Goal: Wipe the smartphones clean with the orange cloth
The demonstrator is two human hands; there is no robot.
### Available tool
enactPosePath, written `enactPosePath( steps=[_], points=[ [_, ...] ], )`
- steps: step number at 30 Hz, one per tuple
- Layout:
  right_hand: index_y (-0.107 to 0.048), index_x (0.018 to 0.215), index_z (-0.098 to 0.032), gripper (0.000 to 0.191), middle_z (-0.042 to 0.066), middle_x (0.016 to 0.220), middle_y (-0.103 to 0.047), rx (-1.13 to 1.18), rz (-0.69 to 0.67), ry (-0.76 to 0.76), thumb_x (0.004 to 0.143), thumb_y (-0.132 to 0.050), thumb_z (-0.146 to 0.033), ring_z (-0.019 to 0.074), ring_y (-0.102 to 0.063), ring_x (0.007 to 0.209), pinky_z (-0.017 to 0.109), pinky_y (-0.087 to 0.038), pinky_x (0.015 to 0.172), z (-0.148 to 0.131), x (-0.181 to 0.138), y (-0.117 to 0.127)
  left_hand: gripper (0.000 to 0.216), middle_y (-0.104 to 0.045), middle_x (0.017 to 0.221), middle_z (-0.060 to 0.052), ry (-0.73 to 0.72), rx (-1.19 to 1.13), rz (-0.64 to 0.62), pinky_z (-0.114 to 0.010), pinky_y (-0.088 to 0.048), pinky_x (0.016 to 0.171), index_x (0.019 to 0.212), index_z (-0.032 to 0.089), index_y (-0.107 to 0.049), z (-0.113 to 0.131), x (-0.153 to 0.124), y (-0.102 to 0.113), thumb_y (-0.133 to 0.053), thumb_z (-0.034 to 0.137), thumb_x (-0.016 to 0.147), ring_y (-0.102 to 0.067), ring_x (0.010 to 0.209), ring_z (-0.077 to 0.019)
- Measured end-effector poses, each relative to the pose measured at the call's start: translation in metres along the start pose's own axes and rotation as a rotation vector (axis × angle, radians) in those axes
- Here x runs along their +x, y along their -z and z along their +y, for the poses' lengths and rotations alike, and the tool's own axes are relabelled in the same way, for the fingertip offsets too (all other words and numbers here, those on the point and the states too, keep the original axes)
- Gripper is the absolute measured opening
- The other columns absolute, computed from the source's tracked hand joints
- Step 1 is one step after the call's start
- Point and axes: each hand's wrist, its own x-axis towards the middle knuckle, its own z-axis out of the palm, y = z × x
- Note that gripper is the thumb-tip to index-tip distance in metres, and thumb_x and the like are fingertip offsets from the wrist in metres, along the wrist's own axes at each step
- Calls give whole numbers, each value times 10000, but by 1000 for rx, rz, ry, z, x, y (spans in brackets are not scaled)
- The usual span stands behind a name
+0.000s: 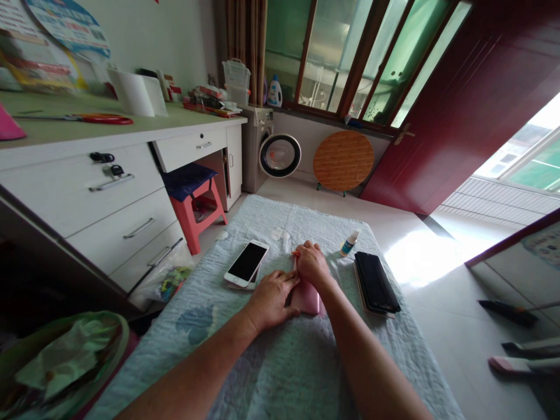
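A pink phone [305, 297] lies back up on the pale blue cloth [280, 361], between my two hands. My left hand [270, 298] rests beside its left edge, fingers stretched flat against it. My right hand [311, 262] lies over the phone's far end with fingers curled, pinching something small and orange that I cannot make out. A white-framed phone [247, 263] lies screen up to the left, stacked on another pink one. A black phone [375, 282] lies to the right, near a small dropper bottle [349, 244].
A white desk with drawers [100, 192] runs along the left, a red stool [195, 204] under it. A washing machine [266, 153] and a round folded table [343, 160] stand at the back. A bin with a green bag [56, 361] sits near left.
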Motion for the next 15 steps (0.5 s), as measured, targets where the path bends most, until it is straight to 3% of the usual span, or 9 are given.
enactPosePath(
  steps=[11, 15],
  points=[
    [-686, 985, -176, 306, 102, 1006, -614, 8, 9, -82, 992, -411, -310, 199, -525, 915, 295, -330, 851, 40, -19, 3, 529, -611, 1279, -84, 7, 10, 15, -403, -421, 1011, 1198, 200, -609, 4, -1, 0, -726, 390, 718, -524, 1159, -305],
    [-686, 981, -163, 310, 106, 1002, -617, 7, 16, -120, 995, -401, -286, 197, -531, 909, 294, -331, 852, 43, -20, 2, 537, -591, 1316, -86, 12, 8, 3, -404, -416, 1019, 1200, 201, -607, 3, -2, -1, -730, 383, 710, -512, 1179, -308]
  ],
)
